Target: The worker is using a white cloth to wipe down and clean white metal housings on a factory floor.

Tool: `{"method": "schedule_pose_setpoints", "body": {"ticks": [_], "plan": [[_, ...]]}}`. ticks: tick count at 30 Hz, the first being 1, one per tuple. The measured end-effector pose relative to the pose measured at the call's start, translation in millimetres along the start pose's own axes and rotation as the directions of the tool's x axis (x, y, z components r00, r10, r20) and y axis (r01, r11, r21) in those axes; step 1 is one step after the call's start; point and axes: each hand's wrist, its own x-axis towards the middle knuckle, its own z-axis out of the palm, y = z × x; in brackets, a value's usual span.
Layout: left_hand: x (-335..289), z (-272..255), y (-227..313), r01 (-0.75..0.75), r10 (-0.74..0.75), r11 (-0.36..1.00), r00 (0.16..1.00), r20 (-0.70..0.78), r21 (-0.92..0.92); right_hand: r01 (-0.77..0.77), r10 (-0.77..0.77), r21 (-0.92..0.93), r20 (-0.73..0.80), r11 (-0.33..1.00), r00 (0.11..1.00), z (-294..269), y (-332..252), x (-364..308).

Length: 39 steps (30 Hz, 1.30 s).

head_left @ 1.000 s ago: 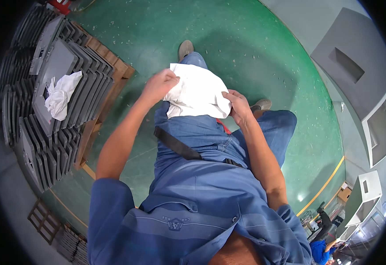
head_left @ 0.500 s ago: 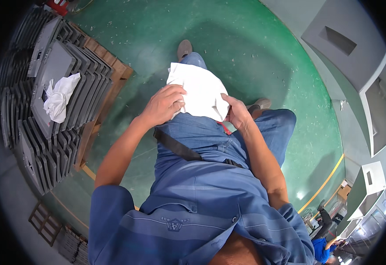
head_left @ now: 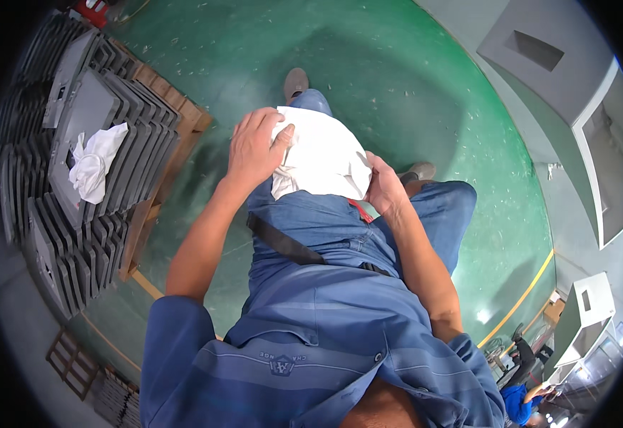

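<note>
A white cloth (head_left: pixel 323 158) is spread between my hands, in front of my thighs. My left hand (head_left: pixel 256 148) grips its left edge, with the thumb lying along the cloth and the fingers curling round the upper corner. At the right edge, my right hand (head_left: pixel 385 187) pinches the cloth, its thumb on top and its fingers mostly hidden beneath. Below the right side of the cloth a small red strip (head_left: pixel 361 210) shows against my trousers; what it belongs to is hidden.
Several stacks of grey panels (head_left: pixel 112 135) stand on a wooden pallet (head_left: pixel 192 118) at left, with another crumpled white cloth (head_left: pixel 92 167) on them. Grey-white cabinets (head_left: pixel 550 93) line the right. A person in blue (head_left: pixel 517 403) works at the lower right. Green floor (head_left: pixel 411 78) surrounds me.
My left hand has moved up along the cloth's left edge to the upper corner. My right hand stays at the right edge, and the cloth has shifted slightly.
</note>
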Motion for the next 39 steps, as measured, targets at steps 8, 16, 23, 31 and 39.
{"method": "schedule_pose_setpoints", "body": {"ticks": [8,16,23,31,39], "plan": [[-1,29,-50,0.827,-0.433,-0.046,0.489,0.757,-0.560,0.306,-0.331,-0.214,-0.089,0.928,0.940,11,6,7],[-7,38,-40,0.758,-0.282,-0.151,0.582,0.763,-0.634,0.423,-0.876,-0.899,0.288,-0.109,0.386,64,-18,-4],[-15,42,-21,0.514,-0.464,-0.232,0.688,0.558,-0.826,0.526,-0.464,-0.502,0.859,-0.686,0.214,135,1,-28],[-22,20,-22,0.285,-0.280,-0.719,0.716,0.639,-0.634,0.601,-0.241,-0.408,0.909,-0.688,0.341,123,35,-19],[-13,28,-17,0.389,-0.403,-0.234,0.795,0.452,-0.891,0.684,-0.375,-0.552,0.831,-0.477,0.410,119,6,-49]]}}
